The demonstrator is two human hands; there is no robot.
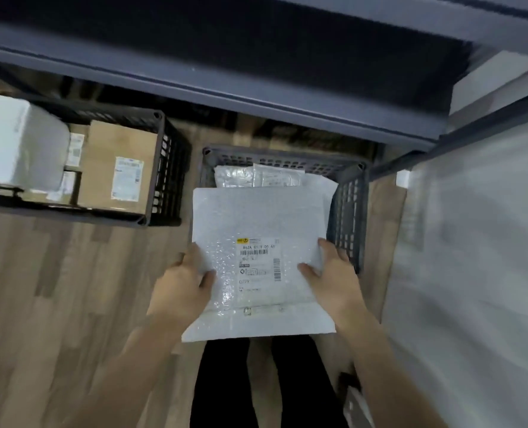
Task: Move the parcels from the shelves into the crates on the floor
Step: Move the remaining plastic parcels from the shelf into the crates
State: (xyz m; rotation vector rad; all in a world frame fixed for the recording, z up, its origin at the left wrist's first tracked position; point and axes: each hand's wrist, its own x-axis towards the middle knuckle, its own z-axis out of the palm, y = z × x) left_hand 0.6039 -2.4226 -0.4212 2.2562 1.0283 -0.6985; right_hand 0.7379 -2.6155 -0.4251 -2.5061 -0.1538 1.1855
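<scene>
Landmark: grey crate, on wood floor, under front edge of dark shelf rail.

Surroundings first. Left of grey crate, apart from it, a dark crate; inside it a brown carton with white label, and a white wrapped parcel standing higher at its left side. Inside grey crate, at the far end, clear-wrapped packets lie flat. Right of grey crate, a pale blurred surface fills the view; cannot tell what it is. Near side of grey crate: person's dark trousers, directly below the held item.

Task item: white bubble mailer, printed label facing up, held over the near half of grey crate and covering most of its opening. Whether its far end rests on the contents, cannot tell.

Grip. Left hand on mailer's left edge, thumb on top, fingers beneath and hidden. Right hand on right edge, thumb on top beside the label. Both hands clasp the mailer; narrow pinch across its thickness.
</scene>
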